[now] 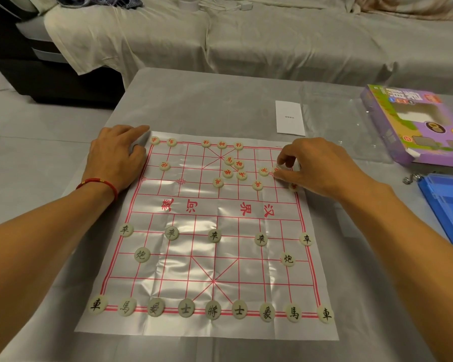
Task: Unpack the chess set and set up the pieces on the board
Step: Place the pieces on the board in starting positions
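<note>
My left hand (115, 155) lay flat, unclenched, pinning the board (202, 259) on the tabletop (220, 100), while my right hand (311, 165) pinched a red piece (275, 169) near the far-right corner for placing.

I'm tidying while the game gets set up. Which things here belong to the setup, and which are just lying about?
Belongs: glossy white red-lined board sheet; black-lettered round pieces; red-lettered round pieces; right hand; left hand.

Lying about: purple cardboard box; blue plastic tray; white folded leaflet.
</note>
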The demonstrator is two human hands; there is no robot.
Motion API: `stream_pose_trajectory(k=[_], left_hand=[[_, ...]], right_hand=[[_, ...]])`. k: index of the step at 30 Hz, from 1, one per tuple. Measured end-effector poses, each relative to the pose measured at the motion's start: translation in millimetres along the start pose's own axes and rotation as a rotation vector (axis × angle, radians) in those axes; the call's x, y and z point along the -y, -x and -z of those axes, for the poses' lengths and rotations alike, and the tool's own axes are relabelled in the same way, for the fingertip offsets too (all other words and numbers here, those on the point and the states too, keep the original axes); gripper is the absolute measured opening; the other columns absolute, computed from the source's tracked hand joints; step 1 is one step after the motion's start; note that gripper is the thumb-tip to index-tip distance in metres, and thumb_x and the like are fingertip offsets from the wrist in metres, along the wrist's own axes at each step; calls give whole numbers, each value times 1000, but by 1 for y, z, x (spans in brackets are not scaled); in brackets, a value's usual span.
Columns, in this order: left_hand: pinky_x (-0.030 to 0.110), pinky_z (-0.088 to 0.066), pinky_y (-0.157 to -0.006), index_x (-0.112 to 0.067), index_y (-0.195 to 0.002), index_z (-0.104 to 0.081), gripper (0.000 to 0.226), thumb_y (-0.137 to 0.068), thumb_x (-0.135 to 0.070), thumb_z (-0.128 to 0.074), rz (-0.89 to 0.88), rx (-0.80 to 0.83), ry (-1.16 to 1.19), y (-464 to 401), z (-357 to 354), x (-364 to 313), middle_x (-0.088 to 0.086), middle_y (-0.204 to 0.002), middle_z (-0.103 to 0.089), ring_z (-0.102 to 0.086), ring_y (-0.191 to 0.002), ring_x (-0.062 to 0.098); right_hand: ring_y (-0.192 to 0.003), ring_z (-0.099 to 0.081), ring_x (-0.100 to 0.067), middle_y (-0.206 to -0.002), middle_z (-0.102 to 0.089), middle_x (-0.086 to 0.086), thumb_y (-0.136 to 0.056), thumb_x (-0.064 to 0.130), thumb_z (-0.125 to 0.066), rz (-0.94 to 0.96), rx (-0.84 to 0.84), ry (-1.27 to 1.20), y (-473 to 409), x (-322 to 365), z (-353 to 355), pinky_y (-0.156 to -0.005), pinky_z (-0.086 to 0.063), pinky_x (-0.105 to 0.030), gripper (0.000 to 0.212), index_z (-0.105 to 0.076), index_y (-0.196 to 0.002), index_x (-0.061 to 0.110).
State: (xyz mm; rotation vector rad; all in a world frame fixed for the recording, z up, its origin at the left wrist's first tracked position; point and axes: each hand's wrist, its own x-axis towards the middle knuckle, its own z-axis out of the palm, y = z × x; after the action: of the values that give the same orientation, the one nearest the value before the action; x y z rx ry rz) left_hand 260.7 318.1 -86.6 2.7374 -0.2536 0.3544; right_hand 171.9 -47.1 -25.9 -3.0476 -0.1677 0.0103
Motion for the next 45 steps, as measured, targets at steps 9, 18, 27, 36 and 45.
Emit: stream_pose_trajectory(k=[9, 18, 27, 36, 45], left_hand=[[54, -40, -102, -19, -138, -51, 41, -99, -30, -44, -7, -8, 2, 0, 0, 0, 13, -133, -56, -47, -121, 34], [55, -40, -101, -19, -138, -51, 43, -98, -30, -43, -10, -9, 11, 1, 1, 0, 13, -133, -56, -47, -121, 35], [55, -39, -101, -19, -139, -51, 43, -98, -30, -42, -12, -8, -4, 0, 1, 1, 14, -133, -55, -46, -121, 35], [54, -38, -101, -19, -138, -51, 41, -99, -27, -44, -6, -12, -11, -1, 0, -1, 14, -134, -55, -46, -121, 35], [54, -39, -103, -19, -139, -50, 42, -99, -28, -45, -1, -9, 0, -1, 2, 0, 13, -134, -55, -46, -122, 34]], right_hand=[[-91, -59, -10, -114, -68, 7, -89, 40, -69, 61, 44, -28, 0, 4, 2, -82, -54, -29, 31, -69, -118, 29], [-92, -60, -11, -119, -68, 6, -90, 36, -69, 70, 61, -35, 0, 6, 2, -77, -48, -22, 32, -68, -121, 28], [-87, -57, -9, -117, -68, 6, -90, 40, -68, 71, 73, -56, 0, 7, 1, -78, -49, -22, 34, -66, -122, 27], [-89, -58, -10, -115, -66, 8, -86, 49, -69, 58, 54, -27, -3, 9, 4, -78, -54, -28, 42, -63, -123, 31], [-98, -60, -15, -119, -63, 6, -87, 46, -69, 130, 75, 23, -17, 30, 3, -76, -45, -22, 38, -69, -119, 28]])
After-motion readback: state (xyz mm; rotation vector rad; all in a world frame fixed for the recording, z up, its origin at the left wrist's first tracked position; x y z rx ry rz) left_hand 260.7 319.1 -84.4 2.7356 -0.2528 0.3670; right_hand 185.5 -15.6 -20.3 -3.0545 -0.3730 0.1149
